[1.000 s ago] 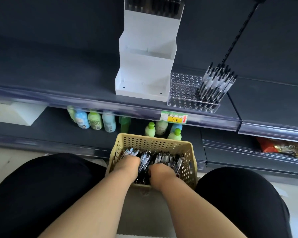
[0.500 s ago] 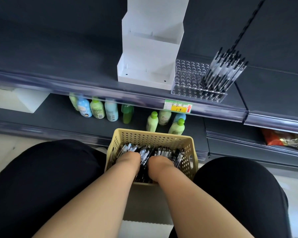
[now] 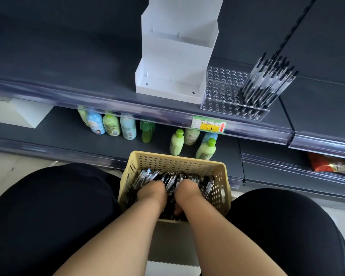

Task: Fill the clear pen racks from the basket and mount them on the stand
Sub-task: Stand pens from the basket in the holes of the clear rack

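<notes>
The left hand (image 3: 151,193) and the right hand (image 3: 187,193) were both plunged knuckles-up into the loose pens (image 3: 147,175) inside the basket (image 3: 175,159), side by side. The fingers were buried in the pile, so it could not be determined whether either hand gripped pens or merely rested among them. The step in hand appeared to be gathering a batch of pens for loading. The next move would call for closing on a small bundle, aligning it, lifting it clear of the basket rim and carrying it up beyond the basket. The clear pen rack (image 3: 225,84) stood on the shelf (image 3: 68,76) above and beyond the basket, slightly to its right. It was a transparent block with a grid of holes; the part farthest right held a leaning cluster of racked pens (image 3: 267,82), and the remaining holes were open. The white stand (image 3: 173,56) stood on the same shelf straight beyond the basket, its visible tiers carrying no rack.
</notes>
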Available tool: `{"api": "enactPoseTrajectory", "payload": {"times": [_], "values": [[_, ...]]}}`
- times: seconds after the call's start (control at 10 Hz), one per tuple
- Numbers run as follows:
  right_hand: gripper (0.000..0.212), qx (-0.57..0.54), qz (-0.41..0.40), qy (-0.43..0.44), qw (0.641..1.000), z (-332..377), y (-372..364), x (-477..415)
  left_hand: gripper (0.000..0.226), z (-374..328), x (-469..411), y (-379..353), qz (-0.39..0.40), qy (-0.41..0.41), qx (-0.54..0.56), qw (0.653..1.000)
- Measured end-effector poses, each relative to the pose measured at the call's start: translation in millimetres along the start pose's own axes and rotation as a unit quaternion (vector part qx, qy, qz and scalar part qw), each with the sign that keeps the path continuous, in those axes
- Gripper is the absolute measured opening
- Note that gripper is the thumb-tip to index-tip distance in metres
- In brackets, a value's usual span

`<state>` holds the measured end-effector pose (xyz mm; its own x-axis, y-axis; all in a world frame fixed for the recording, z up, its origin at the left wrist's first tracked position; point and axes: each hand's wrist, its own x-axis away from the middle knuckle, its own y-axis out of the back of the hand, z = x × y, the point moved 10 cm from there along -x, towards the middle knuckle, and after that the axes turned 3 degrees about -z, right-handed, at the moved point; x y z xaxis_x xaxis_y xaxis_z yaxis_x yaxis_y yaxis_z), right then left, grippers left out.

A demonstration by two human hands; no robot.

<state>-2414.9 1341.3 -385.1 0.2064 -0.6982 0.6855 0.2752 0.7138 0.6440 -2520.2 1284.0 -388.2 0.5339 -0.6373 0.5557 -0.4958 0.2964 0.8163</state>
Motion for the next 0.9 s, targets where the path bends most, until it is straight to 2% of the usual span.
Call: {"api": "enactPoseTrajectory", "payload": {"times": [0.1, 0.2, 0.3, 0.5, 0.7, 0.8, 0.9], "values": [[0.052, 0.008, 0.052, -0.039, 0.998, 1.9, -5.0, 0.0, 0.028, -0.5, -6.3, -2.1, 0.005, 0.017, 0.039, 0.999], [0.051, -0.032, 0.058, -0.034, 0.997, 0.6, -8.1, -7.2, 0.032, -1.8, -10.2, 0.0, 0.003, 0.027, 0.070, 0.997], [0.019, -0.049, 0.073, -0.042, 0.995, 0.6, -2.6, -6.4, 0.037, -3.7, -10.3, 7.9, -0.015, 0.025, 0.097, 0.995], [0.023, -0.104, 0.024, -0.026, 0.994, -1.4, 27.4, 2.9, 0.027, -18.7, -0.3, 37.6, -0.090, -0.030, 0.167, 0.981], [0.021, -0.066, 0.032, 0.023, 0.997, 2.3, 59.5, 21.2, 0.019, -35.7, 16.0, 64.3, -0.126, -0.086, 0.228, 0.962], [0.013, -0.055, 0.023, 0.058, 0.996, 8.8, 71.5, 30.9, 0.016, -47.5, 29.0, 81.9, -0.153, -0.125, 0.249, 0.948], [0.016, -0.061, -0.021, 0.097, 0.993, 21.4, 95.1, 43.5, 0.016, -58.8, 46.8, 109.4, -0.209, -0.167, 0.279, 0.922]]}}
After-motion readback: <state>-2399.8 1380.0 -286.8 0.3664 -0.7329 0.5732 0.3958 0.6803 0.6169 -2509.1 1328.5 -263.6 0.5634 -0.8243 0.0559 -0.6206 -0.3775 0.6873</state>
